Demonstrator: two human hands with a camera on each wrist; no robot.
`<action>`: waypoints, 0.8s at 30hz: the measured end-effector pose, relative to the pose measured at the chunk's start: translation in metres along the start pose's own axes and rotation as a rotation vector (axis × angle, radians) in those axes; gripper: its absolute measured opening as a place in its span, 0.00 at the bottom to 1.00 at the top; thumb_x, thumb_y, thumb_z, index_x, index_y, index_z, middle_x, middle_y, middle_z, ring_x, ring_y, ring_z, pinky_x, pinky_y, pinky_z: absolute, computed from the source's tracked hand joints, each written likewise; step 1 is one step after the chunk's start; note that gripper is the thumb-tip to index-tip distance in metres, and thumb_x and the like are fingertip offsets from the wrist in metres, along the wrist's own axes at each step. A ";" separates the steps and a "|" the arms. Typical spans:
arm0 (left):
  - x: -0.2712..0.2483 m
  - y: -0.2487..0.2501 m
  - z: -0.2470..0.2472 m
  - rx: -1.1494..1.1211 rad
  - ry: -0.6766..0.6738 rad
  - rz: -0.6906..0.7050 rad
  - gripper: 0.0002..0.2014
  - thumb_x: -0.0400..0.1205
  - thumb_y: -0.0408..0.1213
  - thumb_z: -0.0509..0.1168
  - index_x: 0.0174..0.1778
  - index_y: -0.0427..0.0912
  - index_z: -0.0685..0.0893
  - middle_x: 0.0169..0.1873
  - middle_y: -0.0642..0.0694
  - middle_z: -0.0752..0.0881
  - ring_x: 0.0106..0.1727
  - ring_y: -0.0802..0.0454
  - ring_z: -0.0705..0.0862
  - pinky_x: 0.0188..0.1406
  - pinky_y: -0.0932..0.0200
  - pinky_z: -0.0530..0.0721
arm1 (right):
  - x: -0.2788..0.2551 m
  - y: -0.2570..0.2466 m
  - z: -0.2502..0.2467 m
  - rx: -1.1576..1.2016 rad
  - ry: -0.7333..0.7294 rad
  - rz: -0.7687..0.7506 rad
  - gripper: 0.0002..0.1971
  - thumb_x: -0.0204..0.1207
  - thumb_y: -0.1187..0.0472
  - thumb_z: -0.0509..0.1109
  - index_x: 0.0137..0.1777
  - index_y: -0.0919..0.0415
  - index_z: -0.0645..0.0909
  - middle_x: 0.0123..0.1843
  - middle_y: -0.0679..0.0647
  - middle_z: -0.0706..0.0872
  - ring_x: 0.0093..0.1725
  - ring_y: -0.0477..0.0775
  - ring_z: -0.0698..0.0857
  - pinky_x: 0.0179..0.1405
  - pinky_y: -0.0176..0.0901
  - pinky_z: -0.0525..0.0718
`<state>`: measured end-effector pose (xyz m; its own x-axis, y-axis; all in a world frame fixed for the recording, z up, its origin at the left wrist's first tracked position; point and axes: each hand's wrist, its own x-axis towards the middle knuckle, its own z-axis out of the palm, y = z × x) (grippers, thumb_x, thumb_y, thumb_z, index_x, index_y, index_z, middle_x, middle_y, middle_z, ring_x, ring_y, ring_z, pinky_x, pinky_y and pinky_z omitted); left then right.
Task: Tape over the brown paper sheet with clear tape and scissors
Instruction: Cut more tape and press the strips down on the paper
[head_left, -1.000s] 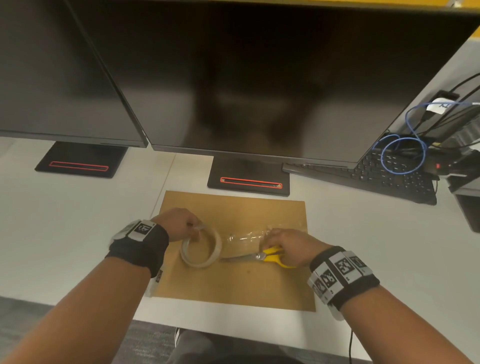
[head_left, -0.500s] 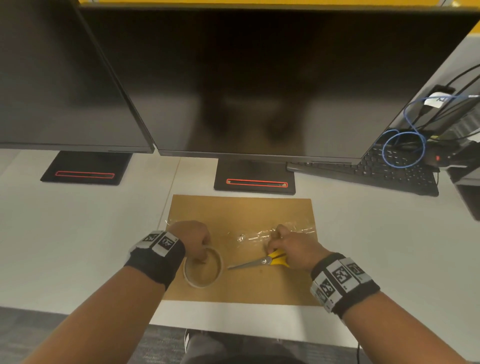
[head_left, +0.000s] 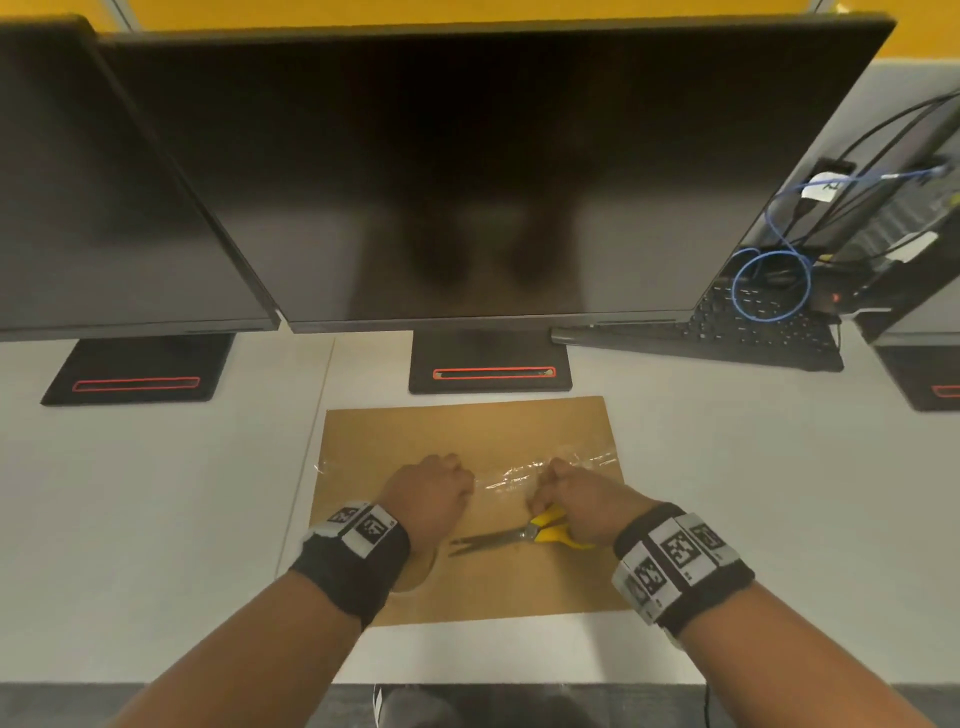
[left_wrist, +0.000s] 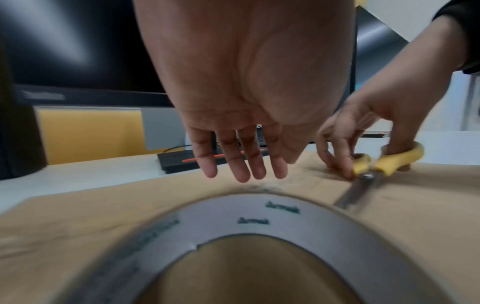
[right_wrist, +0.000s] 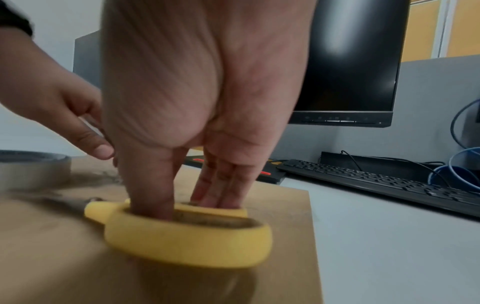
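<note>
Left hand (head_left: 428, 496) has let go of the roll (left_wrist: 249, 242): half a second ago its fingers were in the core, now the roll sits flat on the paper (head_left: 467, 431) under the left wrist, almost hidden in the head view, and the fingers (left_wrist: 244, 162) reach forward, straight and relaxed, holding nothing, tips just over or on the paper; contact is not clear. Right hand (head_left: 582, 501) still has thumb and fingers through the yellow loops of the scissors (head_left: 524, 535), which lie flat on the paper with blades nearly closed and pointing left, while its free fingertips press down next to the pivot. The tape strip (head_left: 545, 467) now lies across the middle of the paper, glossy and wrinkled, running from near the left edge to the right edge; a second ago it still ran to the roll. Judgement: the cut is done and the step in hand is smoothing the strip down. The wrinkles will likely stay unless pressed out from the centre. Paper lies on the counter (head_left: 156, 493) in front of the monitor (head_left: 493, 171), most of it still bare, so more strips are needed.
</note>
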<state>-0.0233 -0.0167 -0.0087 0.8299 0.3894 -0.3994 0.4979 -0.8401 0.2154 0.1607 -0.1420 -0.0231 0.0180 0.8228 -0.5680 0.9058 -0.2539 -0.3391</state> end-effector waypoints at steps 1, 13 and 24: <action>0.003 0.006 0.004 0.002 0.004 0.030 0.14 0.86 0.39 0.54 0.63 0.45 0.80 0.62 0.46 0.77 0.62 0.46 0.77 0.59 0.48 0.80 | -0.001 0.001 0.000 0.015 0.008 -0.008 0.16 0.71 0.68 0.72 0.57 0.51 0.83 0.62 0.55 0.73 0.58 0.59 0.82 0.60 0.52 0.83; 0.004 0.029 0.015 0.050 -0.196 0.038 0.27 0.90 0.44 0.43 0.85 0.43 0.49 0.86 0.47 0.45 0.86 0.53 0.46 0.84 0.46 0.48 | 0.004 -0.006 0.001 -0.004 0.133 -0.170 0.25 0.84 0.51 0.56 0.80 0.54 0.64 0.84 0.53 0.61 0.81 0.55 0.62 0.78 0.48 0.64; 0.008 0.033 0.015 0.061 -0.395 -0.049 0.35 0.87 0.59 0.38 0.83 0.43 0.34 0.83 0.47 0.32 0.85 0.54 0.34 0.81 0.43 0.32 | 0.015 -0.011 0.009 -0.054 -0.145 -0.069 0.33 0.85 0.42 0.43 0.83 0.54 0.36 0.86 0.49 0.37 0.85 0.46 0.40 0.84 0.49 0.42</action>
<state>-0.0042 -0.0465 -0.0183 0.6387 0.2647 -0.7225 0.5091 -0.8495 0.1388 0.1469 -0.1318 -0.0345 -0.1027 0.7543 -0.6484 0.9243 -0.1684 -0.3424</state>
